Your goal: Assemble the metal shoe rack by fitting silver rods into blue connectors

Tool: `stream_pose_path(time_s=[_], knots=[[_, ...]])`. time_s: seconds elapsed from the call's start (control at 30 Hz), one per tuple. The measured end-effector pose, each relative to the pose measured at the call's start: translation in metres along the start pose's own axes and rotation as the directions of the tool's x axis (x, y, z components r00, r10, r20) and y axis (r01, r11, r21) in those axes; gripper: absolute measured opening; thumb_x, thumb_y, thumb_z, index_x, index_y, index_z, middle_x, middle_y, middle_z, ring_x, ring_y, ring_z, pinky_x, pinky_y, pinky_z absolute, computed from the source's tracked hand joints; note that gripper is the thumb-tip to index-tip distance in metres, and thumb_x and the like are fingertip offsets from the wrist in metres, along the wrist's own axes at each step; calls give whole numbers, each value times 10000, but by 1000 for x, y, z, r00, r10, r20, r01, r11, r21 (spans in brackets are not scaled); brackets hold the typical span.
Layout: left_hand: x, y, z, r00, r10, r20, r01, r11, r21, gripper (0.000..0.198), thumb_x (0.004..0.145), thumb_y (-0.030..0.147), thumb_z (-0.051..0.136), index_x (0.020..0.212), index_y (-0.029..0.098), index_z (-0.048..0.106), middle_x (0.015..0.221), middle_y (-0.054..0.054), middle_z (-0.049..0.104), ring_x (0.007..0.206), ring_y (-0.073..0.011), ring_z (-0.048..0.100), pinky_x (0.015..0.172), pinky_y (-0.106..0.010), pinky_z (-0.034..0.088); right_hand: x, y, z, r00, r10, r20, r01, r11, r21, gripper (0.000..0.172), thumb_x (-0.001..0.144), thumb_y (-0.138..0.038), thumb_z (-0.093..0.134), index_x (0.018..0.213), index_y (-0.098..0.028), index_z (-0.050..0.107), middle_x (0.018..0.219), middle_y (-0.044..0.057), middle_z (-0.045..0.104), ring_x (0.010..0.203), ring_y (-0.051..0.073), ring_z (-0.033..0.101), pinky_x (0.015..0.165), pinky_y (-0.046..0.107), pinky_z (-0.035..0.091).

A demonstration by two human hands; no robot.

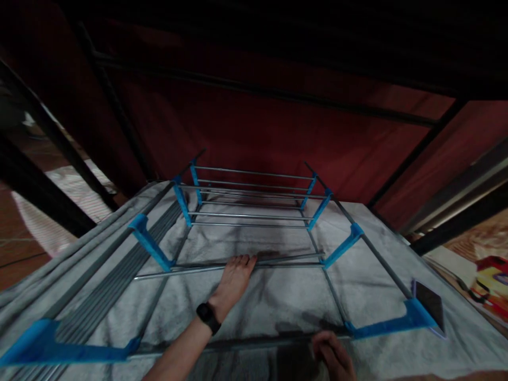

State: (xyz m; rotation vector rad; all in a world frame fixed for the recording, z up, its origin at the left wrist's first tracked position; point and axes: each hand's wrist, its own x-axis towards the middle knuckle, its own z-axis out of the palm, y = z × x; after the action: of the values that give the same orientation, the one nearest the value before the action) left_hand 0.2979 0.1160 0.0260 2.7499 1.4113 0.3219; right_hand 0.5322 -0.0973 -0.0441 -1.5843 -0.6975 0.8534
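A rack frame of grey metal tubes with blue plastic brackets (151, 246) lies on the grey cloth. My left hand (238, 270), with a black watch on its wrist, is closed over a loose metal tube (182, 273). This tube lies slantwise across the frame, beside a fixed crossbar; its left end sticks out past the left bracket and its right end is near the right blue bracket (343, 247). My right hand (333, 354) is curled at the bottom edge, by the front crossbar (238, 346). What its fingers hold, if anything, is hidden.
Several loose tubes (115, 280) lie side by side along the left of the frame. A phone (429, 306) rests at the right by the front bracket. Dark metal posts (420, 153) and a red cloth (257, 127) stand behind. A red and yellow item (492, 286) is at the far right.
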Motion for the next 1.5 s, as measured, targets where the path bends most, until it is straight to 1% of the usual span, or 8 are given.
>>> stream_pose_path(time_s=[0.2, 0.4, 0.5, 0.63, 0.8, 0.97, 1.17, 1.5], knots=[[3, 10, -3, 999, 28, -39, -28, 999, -18, 439, 885, -2, 406, 1246, 169, 586, 1122, -95, 669, 1033, -251, 619, 968, -418, 460, 33, -13, 7, 990, -80, 118, 93, 989, -113, 374, 738, -601, 662, 749, -229, 705, 637, 34, 627, 625, 199, 583, 593, 292, 494], [3, 21, 1, 998, 35, -48, -36, 999, -16, 372, 898, 25, 436, 1206, 160, 596, 1088, -85, 688, 1017, -244, 626, 965, -409, 462, 43, -32, 34, 920, -372, 125, 389, 905, -170, 300, 893, -474, 546, 813, -217, 678, 723, 34, 639, 671, 184, 603, 625, 292, 505], [3, 25, -1, 998, 42, -48, -43, 999, -19, 357, 890, 21, 450, 1181, 160, 603, 1086, -84, 690, 1017, -243, 625, 957, -406, 462, 50, -45, 43, 833, -529, 164, 553, 789, -267, 258, 953, -383, 465, 944, -227, 670, 994, 76, 682, 953, 229, 649, 827, 365, 525], [5, 33, -4, 997, 57, -43, -59, 998, -35, 291, 891, 45, 476, 1123, 156, 613, 1073, -87, 691, 999, -245, 627, 924, -399, 469, 67, -59, 49, 713, -640, 286, 686, 551, -475, 314, 980, -299, 390, 1195, -239, 612, 1307, 104, 593, 1254, 268, 526, 1036, 482, 419], [6, 39, -3, 996, 66, -62, -70, 996, -49, 246, 910, 72, 473, 1099, 154, 607, 1026, -72, 689, 967, -232, 628, 908, -381, 470, 91, -64, 53, 572, -686, 451, 762, 240, -601, 358, 991, -261, 356, 1289, -220, 551, 1264, 98, 629, 1223, 258, 540, 1124, 544, 294], [5, 44, 0, 992, 88, -87, -93, 994, -61, 221, 922, 96, 482, 1097, 159, 601, 1020, -60, 682, 982, -232, 616, 922, -374, 460, 106, -63, 50, 521, -694, 497, 746, 87, -661, 363, 1017, -328, 351, 1290, -201, 553, 1195, 103, 672, 1134, 262, 590, 1145, 559, 224], [3, 46, 3, 992, 115, -56, -119, 990, -78, 243, 934, 102, 464, 1128, 165, 595, 1045, -65, 671, 997, -228, 598, 926, -377, 447, 119, -58, 45, 517, -666, 538, 759, 65, -648, 355, 1035, -382, 331, 1134, -222, 632, 984, 63, 717, 950, 238, 643, 1113, 520, 269], [-4, 33, 13, 996, 73, -57, -77, 995, -63, 188, 939, 110, 466, 1034, 170, 617, 1010, -61, 662, 982, -222, 583, 938, -375, 427, 122, -41, 44, 520, -682, 514, 786, 146, -601, 312, 1025, -433, 389, 1043, -206, 602, 975, 82, 738, 926, 252, 670, 1070, 519, 315]])
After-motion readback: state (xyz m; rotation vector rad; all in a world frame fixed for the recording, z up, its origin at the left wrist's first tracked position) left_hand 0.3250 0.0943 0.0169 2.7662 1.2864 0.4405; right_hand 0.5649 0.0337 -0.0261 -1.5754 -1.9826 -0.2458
